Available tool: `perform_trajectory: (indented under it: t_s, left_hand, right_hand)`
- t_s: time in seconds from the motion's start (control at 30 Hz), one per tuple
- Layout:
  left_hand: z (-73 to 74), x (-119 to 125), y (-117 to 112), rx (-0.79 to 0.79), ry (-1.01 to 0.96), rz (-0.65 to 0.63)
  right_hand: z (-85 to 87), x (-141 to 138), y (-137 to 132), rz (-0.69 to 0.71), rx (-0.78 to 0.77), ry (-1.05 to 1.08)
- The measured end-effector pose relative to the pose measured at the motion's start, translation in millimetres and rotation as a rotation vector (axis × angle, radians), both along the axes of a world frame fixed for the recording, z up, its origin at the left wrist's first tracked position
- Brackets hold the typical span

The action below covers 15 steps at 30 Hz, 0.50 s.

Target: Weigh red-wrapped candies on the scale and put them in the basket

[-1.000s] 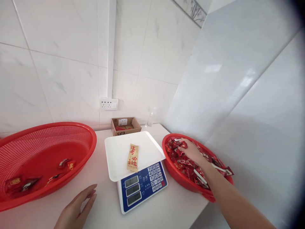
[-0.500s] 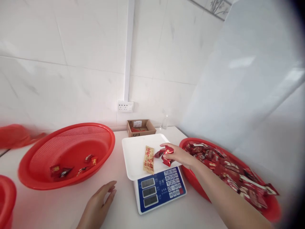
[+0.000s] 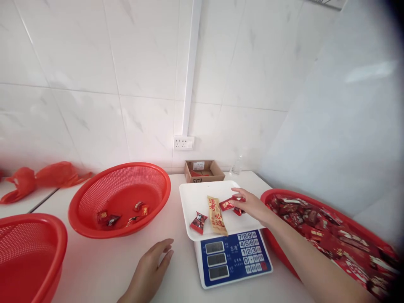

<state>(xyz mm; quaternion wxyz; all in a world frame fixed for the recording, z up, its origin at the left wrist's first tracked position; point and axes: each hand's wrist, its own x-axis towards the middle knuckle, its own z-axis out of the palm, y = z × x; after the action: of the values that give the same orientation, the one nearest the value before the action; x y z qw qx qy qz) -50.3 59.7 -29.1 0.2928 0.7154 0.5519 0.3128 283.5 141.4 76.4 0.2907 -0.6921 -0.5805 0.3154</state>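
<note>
My right hand (image 3: 251,205) reaches over the white tray (image 3: 198,191) of the blue scale (image 3: 235,257), its fingers pinched on red wrapped candies (image 3: 229,204). One red candy (image 3: 198,222) lies loose on the tray's left side beside a long tan packet (image 3: 217,215). My left hand (image 3: 148,273) rests flat on the white counter in front of the scale, fingers stretched out, holding nothing. The red basket (image 3: 328,240) at the right is full of red candies.
A red mesh basket (image 3: 121,198) left of the scale holds a few candies. Another red basket (image 3: 28,252) sits at the near left. A small cardboard box (image 3: 203,171) and a clear bottle (image 3: 236,165) stand by the tiled wall, and red bags (image 3: 44,176) lie far left.
My right hand left the full basket with candies and moved onto the scale tray; one candy now lies loose there. The view has swung left. My left hand stays flat on the counter.
</note>
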Motion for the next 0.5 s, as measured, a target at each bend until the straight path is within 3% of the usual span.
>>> perform_trajectory:
  t_s: [0.13,0.23,0.37,0.5]
  left_hand:
    - [-0.3,-0.2,0.6,-0.007,-0.019,0.003]
    - [0.2,-0.7,0.0,-0.015,-0.031,0.007]
    - [1.5,-0.9,-1.2,-0.027,-0.042,0.002]
    - [1.6,-0.1,-1.3,-0.023,-0.035,-0.001]
  right_hand:
    - [-0.1,7.1,1.0,0.051,0.068,-0.215]
    - [1.5,8.0,-0.3,0.093,0.029,-0.26]
    - [3.8,3.4,-1.5,0.034,0.096,-0.23]
    - [6.3,-9.3,-2.8,0.082,0.141,-0.031]
